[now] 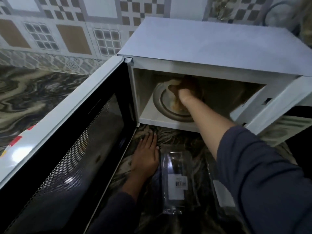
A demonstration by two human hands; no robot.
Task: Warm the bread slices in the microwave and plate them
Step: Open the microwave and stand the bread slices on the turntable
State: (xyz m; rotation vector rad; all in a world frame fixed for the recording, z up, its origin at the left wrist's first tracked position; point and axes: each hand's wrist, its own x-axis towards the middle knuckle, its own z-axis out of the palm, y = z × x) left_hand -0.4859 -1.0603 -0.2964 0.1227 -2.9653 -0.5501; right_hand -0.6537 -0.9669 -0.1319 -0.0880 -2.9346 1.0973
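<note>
Deep inside microwave, right hand gripping bread slice over turntable, left hand flat on counter.

We see a dark blue-grey long-sleeved top of soft, loose cloth. The right sleeve ends partway up the forearm, with a dark crease along it; the left sleeve ends near the wrist. The left hand and right hand are bare.
</note>
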